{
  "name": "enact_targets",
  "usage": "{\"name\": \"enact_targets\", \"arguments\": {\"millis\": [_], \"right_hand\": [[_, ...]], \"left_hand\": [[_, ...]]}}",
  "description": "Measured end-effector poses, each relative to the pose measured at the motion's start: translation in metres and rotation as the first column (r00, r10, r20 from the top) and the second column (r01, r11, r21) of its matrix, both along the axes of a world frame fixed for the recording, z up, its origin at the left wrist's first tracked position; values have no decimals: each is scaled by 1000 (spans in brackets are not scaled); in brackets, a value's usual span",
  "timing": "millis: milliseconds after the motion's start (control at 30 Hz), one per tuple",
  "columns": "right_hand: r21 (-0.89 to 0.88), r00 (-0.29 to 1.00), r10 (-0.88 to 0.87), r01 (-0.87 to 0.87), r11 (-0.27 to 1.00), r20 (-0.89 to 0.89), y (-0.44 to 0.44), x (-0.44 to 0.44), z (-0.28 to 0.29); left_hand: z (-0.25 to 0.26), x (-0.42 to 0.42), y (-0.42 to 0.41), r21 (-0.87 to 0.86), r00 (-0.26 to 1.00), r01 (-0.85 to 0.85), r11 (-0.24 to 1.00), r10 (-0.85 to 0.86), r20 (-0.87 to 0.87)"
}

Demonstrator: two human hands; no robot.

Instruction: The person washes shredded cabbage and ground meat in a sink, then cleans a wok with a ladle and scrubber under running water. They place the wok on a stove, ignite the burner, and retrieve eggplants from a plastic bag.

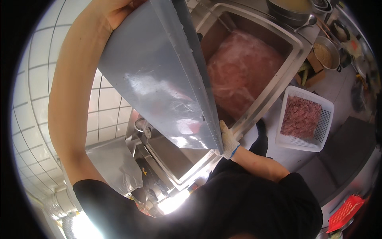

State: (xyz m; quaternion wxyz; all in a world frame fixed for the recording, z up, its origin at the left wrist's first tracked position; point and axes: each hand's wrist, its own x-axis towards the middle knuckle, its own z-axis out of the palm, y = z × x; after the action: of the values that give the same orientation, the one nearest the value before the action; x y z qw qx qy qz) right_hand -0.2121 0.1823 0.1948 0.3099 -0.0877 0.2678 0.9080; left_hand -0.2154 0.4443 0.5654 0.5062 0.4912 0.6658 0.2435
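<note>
A large grey smooth-walled container (155,77) is held up tilted before me, its rim running down toward my body; I see mostly one broad wet wall. My left hand (121,13), bare where it shows, grips its far end at the top of the view, fingers partly hidden. My right hand (229,143), in a white knit glove with a blue cuff, holds the near corner. Right beside the container's rim is a stainless-steel sink (268,95) with cloudy pink liquid (241,71) in it, foamy on top. Whether anything is inside the container is hidden.
A white perforated basket (327,119) of shredded pinkish meat (301,118) stands on the floor at right. Another steel sink basin (171,149) lies below the container. Pots (291,13) and a ladle (311,21) sit beyond the sink. A red basket (346,213) is at lower right.
</note>
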Motion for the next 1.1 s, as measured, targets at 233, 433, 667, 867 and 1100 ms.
{"name": "enact_targets", "arguments": {"millis": [233, 433, 667, 867, 1100], "right_hand": [[60, 947, 138, -162, 985, 291, -7, -4, 18], [190, 729, 323, -525, 830, 603, -13, -33, 21], [316, 392, 17, -766, 560, 920, -5, -65, -18], [318, 299, -171, -561, 764, 939, -34, -5, 19], [26, 165, 1, -162, 986, 986, -103, 186, -118]], "left_hand": [[48, -188, -112, 237, 966, -51, 970, 108, -234], [40, -320, -339, 155, 765, -643, 750, 633, 116], [-120, -421, -501, -155, 419, -830, 536, 783, 461], [-243, -440, -517, -207, 267, -870, 448, 780, 566], [-348, -453, -560, -281, 164, -898, 340, 848, 503]]}}
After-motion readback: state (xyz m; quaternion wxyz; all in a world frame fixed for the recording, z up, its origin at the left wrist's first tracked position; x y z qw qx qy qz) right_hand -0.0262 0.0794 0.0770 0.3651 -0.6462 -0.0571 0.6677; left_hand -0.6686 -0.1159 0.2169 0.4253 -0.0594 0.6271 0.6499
